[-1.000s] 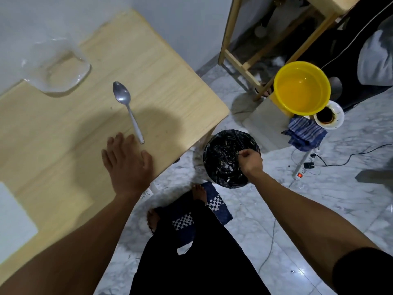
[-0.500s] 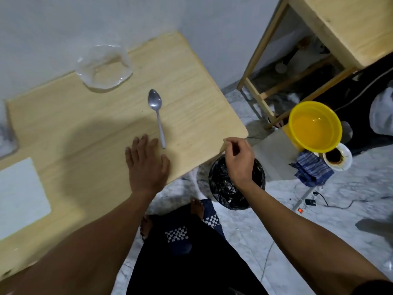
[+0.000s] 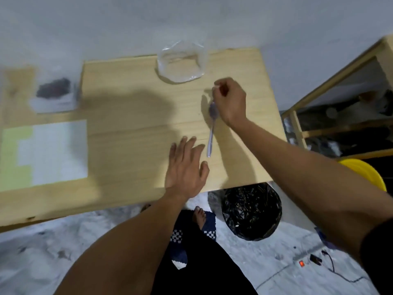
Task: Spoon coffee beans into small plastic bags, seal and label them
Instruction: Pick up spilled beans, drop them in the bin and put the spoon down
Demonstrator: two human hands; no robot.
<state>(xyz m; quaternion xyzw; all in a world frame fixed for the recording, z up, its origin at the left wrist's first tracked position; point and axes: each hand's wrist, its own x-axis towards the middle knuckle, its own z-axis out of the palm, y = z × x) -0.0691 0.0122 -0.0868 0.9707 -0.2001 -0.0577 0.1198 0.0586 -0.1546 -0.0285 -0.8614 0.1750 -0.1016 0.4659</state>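
Observation:
A metal spoon (image 3: 211, 135) lies on the wooden table (image 3: 131, 116), its handle end just right of my left hand's fingers. My left hand (image 3: 185, 165) rests flat on the table with fingers spread. My right hand (image 3: 230, 101) hovers over the spoon's bowl with its fingers curled; nothing shows in its grip. An empty clear plastic bag (image 3: 180, 62) sits at the table's far edge. At the far left, blurred, stands a clear bag of dark coffee beans (image 3: 53, 92). A white and pale-yellow label sheet (image 3: 51, 152) lies at the left.
A bin lined with black plastic (image 3: 252, 211) stands on the marble floor under the table's right front corner. A yellow basin (image 3: 366, 173) and a wooden frame (image 3: 297, 128) are at the right. Cables and a power strip (image 3: 302, 263) lie on the floor.
My right hand came up from the black bin and moved over the table to above the spoon's bowl. My view swung left onto the table. My left hand stayed flat.

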